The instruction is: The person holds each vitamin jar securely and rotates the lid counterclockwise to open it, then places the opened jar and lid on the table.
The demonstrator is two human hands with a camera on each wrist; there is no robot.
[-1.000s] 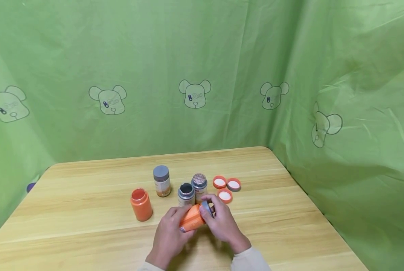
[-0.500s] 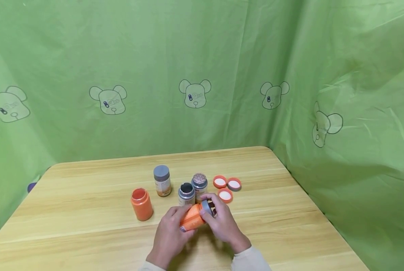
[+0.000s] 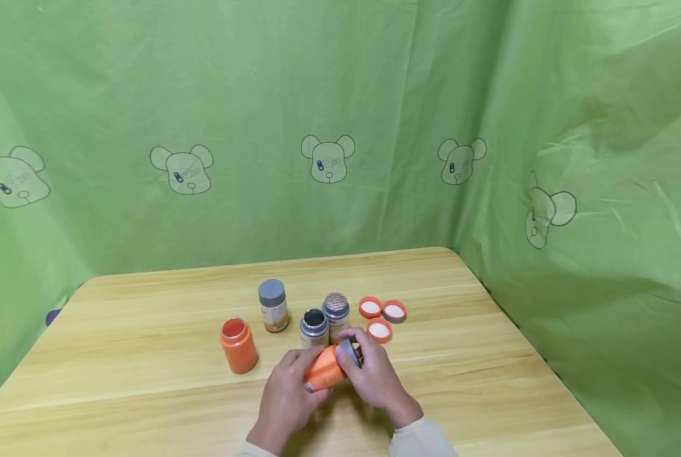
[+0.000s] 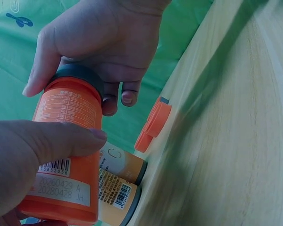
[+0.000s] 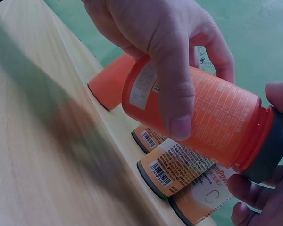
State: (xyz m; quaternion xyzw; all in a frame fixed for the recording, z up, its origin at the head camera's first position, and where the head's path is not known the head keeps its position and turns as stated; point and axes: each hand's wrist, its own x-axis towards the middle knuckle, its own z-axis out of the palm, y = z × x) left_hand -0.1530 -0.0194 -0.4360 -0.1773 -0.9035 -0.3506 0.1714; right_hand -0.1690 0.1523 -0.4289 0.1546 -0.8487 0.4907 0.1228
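Observation:
My left hand [image 3: 285, 393] grips an orange supplement bottle [image 3: 324, 369] round its body, thumb across the label. The bottle is tilted, its top toward the right, held above the table. On its neck sits a dark grey cap [image 4: 78, 77], which my right hand [image 3: 371, 374] holds between thumb and fingers. In the right wrist view a strip of orange neck [image 5: 251, 136] shows beside the cap. Just behind the hands stand an uncapped grey bottle [image 3: 315, 327] and a grey bottle with a patterned seal [image 3: 337, 311] over its mouth.
An uncapped orange bottle [image 3: 239, 347] stands to the left on the wooden table [image 3: 117, 355]. Behind it is a bottle with a grey cap [image 3: 272, 292]. Three caps lie inside-up at the right: one cap [image 3: 370, 307], a second cap [image 3: 395, 311] and a nearer cap [image 3: 379, 330]. Green curtains [image 3: 249, 209] surround the table.
The right hand's fingers and the grey cap have shifted slightly at the bottle's neck. The left hand keeps its hold, and the other bottles and caps have stayed put.

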